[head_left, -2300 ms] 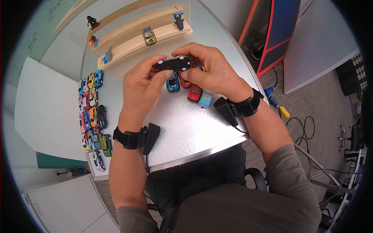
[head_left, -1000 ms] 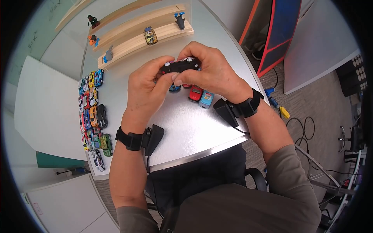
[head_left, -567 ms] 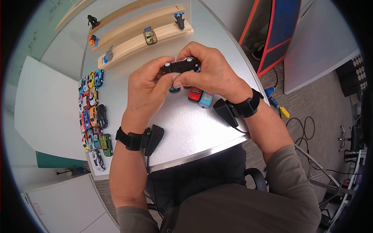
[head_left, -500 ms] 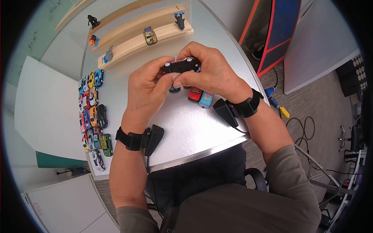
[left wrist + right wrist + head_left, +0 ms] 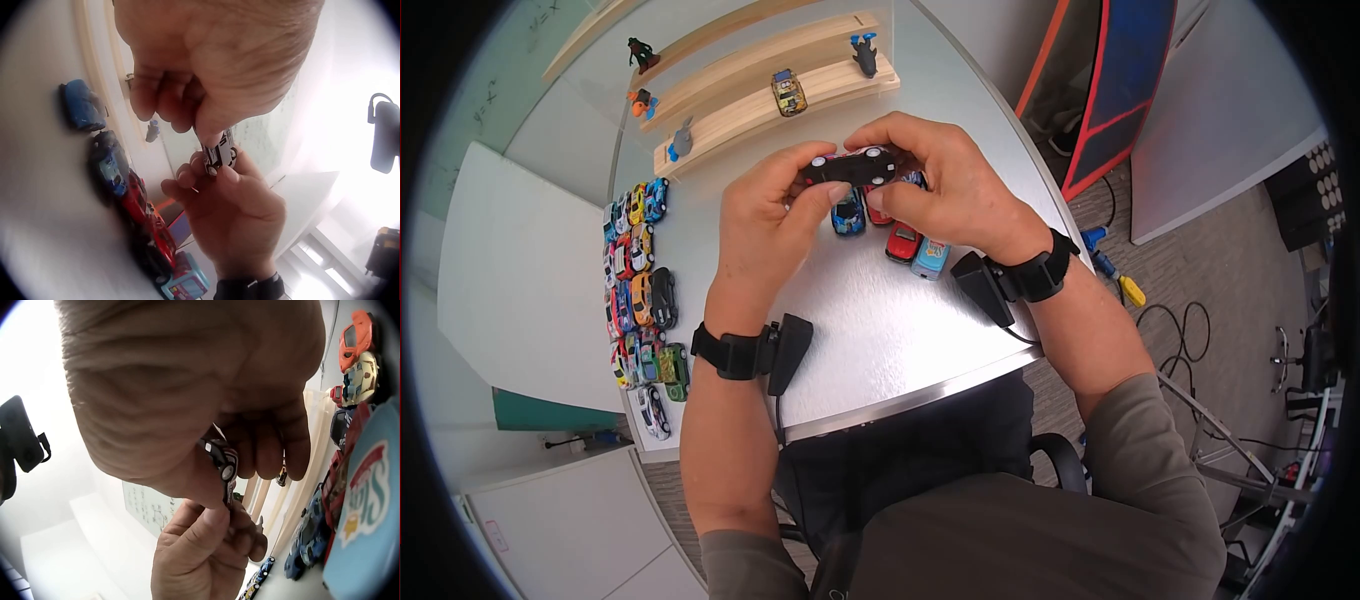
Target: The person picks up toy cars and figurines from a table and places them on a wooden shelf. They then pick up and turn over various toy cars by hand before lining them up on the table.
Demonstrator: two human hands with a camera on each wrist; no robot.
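Note:
A toy car (image 5: 852,168) is held up over the table by both hands, its black underside and wheels turned toward the head camera. My left hand (image 5: 765,210) pinches one end between thumb and fingers. The other end is gripped by my right hand (image 5: 955,190). In the left wrist view, the white side of the toy car (image 5: 220,152) with dark markings shows between the fingertips. Beneath the hands, a blue toy car (image 5: 848,217), a red toy car (image 5: 903,242) and a light blue toy vehicle (image 5: 930,258) stand close together, with others partly hidden behind the right hand.
A stepped wooden rack (image 5: 735,125) at the back bears a yellow patterned toy car (image 5: 789,93), a grey figure (image 5: 681,139) and a dark figure (image 5: 863,56). Several toy cars line the table's left edge, including a black one (image 5: 663,298) and a white one (image 5: 654,413).
Both hands have shifted slightly left with the toy car. My thumbs have drawn apart, and more of the blue toy car below shows between them.

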